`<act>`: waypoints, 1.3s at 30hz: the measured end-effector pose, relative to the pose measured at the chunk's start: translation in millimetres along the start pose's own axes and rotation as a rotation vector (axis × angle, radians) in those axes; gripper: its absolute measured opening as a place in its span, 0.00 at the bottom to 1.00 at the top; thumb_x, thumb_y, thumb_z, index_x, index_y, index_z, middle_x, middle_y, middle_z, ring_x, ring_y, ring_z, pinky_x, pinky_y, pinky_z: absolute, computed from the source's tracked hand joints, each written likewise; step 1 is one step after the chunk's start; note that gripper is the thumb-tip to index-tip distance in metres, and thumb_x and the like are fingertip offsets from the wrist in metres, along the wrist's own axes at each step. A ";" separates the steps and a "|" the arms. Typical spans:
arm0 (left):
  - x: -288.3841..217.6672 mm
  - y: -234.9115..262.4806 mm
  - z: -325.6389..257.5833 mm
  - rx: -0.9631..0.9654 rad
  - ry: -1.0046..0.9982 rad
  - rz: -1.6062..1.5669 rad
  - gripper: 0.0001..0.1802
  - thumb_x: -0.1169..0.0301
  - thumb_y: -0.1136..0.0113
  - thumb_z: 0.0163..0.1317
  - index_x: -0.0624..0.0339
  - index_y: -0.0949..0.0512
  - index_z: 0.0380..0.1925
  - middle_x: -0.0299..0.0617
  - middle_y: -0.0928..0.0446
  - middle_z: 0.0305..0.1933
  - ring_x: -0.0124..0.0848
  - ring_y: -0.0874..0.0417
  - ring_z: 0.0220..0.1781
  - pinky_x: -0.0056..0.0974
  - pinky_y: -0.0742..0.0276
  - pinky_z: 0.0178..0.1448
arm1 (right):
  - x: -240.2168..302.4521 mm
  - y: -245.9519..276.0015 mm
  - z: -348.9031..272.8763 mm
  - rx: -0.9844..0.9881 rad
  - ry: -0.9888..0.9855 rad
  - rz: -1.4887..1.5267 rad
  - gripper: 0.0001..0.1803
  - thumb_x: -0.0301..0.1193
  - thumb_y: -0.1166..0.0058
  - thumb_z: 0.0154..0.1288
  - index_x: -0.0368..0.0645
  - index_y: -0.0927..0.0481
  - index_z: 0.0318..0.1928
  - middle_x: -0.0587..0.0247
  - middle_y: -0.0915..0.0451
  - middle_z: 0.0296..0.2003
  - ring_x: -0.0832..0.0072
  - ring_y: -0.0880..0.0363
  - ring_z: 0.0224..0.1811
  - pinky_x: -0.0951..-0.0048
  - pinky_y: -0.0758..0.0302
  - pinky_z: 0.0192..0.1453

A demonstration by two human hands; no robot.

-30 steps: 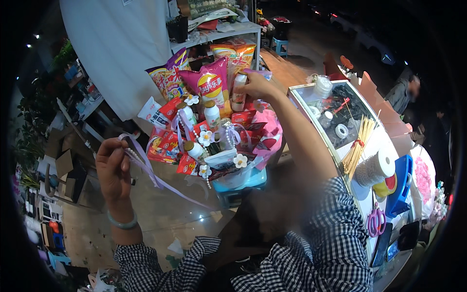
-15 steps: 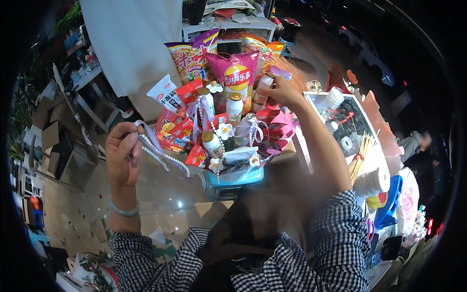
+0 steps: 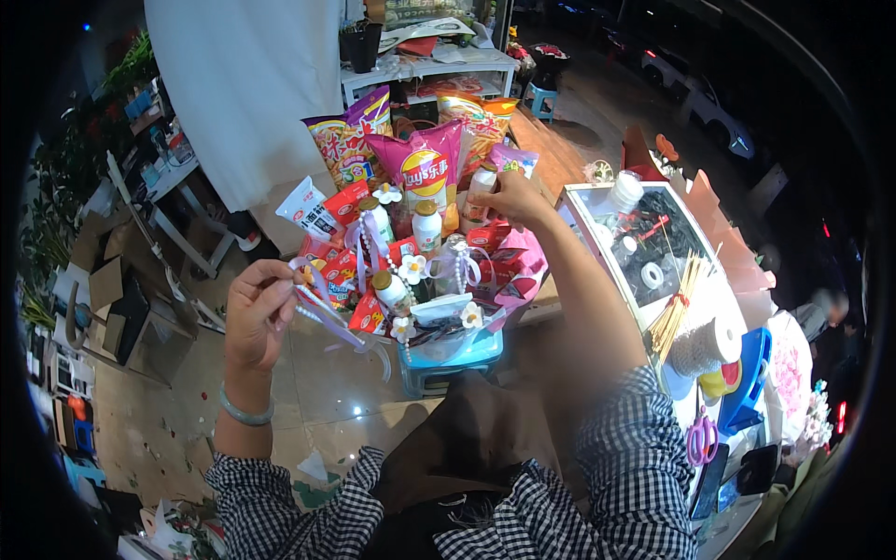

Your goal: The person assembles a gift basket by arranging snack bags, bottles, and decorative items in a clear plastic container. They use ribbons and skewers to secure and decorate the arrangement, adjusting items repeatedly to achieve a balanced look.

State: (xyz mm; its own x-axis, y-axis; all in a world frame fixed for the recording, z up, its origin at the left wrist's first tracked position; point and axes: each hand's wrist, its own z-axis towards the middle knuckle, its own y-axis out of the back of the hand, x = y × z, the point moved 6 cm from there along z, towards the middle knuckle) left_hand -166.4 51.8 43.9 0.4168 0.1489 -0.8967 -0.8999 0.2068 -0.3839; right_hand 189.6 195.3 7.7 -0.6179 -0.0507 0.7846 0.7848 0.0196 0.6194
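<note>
A snack bouquet stands in front of me, with a pink chip bag (image 3: 425,166) in its middle and several small white bottles around it. My right hand (image 3: 518,201) is closed around one small bottle (image 3: 480,191) at the bouquet's back right. To the left of the bouquet, my left hand (image 3: 261,313) pinches a lilac ribbon (image 3: 336,329) with strings of white beads, whose ends hang toward the front snacks. A gold-capped bottle (image 3: 427,227) stands near the centre. White cloth-like flowers (image 3: 412,268) and bead strings decorate the front.
The bouquet rests on a light-blue stool (image 3: 453,359). At right, a table holds a framed box (image 3: 597,210), a bundle of thin sticks (image 3: 679,308), a spool of cord (image 3: 711,343) and purple scissors (image 3: 702,439). A white bench (image 3: 434,67) stands behind.
My left hand has shifted slightly right and down with the ribbon. My right hand stays on the bottle at the back right. The whole view has shifted a little.
</note>
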 end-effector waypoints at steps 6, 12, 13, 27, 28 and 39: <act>7.7 -35.9 -27.7 0.164 0.096 0.129 0.05 0.81 0.45 0.55 0.66 0.24 0.33 0.44 0.22 0.32 0.19 0.33 0.19 0.21 0.39 0.21 | -18.6 19.9 -5.8 0.125 0.048 0.155 0.17 0.38 0.39 0.60 0.33 0.19 0.36 0.63 0.21 0.21 0.79 0.25 0.21 0.74 0.31 0.25; 12.8 -71.6 -44.0 0.302 0.151 0.112 0.06 0.81 0.43 0.56 0.67 0.22 0.34 0.43 0.21 0.33 0.20 0.29 0.21 0.23 0.35 0.23 | -30.8 44.6 -15.9 0.012 0.005 0.231 0.17 0.35 0.46 0.65 0.33 0.20 0.45 0.60 0.17 0.31 0.77 0.19 0.31 0.78 0.25 0.35; 14.5 -74.8 -45.4 0.294 0.167 0.147 0.06 0.81 0.43 0.56 0.66 0.22 0.34 0.42 0.21 0.33 0.20 0.29 0.21 0.23 0.35 0.23 | -33.2 49.5 -21.7 0.001 0.003 0.272 0.16 0.34 0.47 0.65 0.33 0.21 0.46 0.60 0.18 0.32 0.77 0.19 0.32 0.78 0.25 0.35; 68.7 -128.6 -49.1 0.412 0.311 0.060 0.09 0.78 0.46 0.61 0.68 0.22 0.40 0.35 0.25 0.26 0.18 0.29 0.21 0.22 0.36 0.23 | -45.1 50.5 -31.8 -0.130 0.080 0.266 0.15 0.32 0.41 0.60 0.30 0.20 0.39 0.58 0.19 0.28 0.77 0.20 0.28 0.75 0.25 0.31; 80.2 -126.5 -50.9 0.402 0.340 0.047 0.09 0.78 0.46 0.61 0.68 0.22 0.40 0.35 0.25 0.26 0.17 0.29 0.21 0.22 0.36 0.23 | -38.6 46.9 -26.0 -0.153 0.092 0.244 0.20 0.39 0.39 0.58 0.30 0.21 0.35 0.51 0.18 0.28 0.71 0.18 0.30 0.70 0.24 0.34; 254.7 -90.7 -158.6 0.241 0.954 -0.072 0.13 0.72 0.44 0.64 0.65 0.23 0.47 0.32 0.23 0.32 0.17 0.25 0.30 0.21 0.34 0.29 | 9.2 30.4 -13.8 -0.232 0.254 -0.260 0.29 0.51 0.38 0.53 0.34 0.25 0.36 0.47 0.21 0.25 0.52 0.20 0.31 0.57 0.27 0.34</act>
State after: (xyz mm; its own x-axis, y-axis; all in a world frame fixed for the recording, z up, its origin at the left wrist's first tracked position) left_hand 1.0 -82.4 -184.6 0.0963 -0.6920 -0.7154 -0.7819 0.3921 -0.4846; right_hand 208.5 181.6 33.4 -0.7882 -0.2690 0.5536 0.6122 -0.2499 0.7502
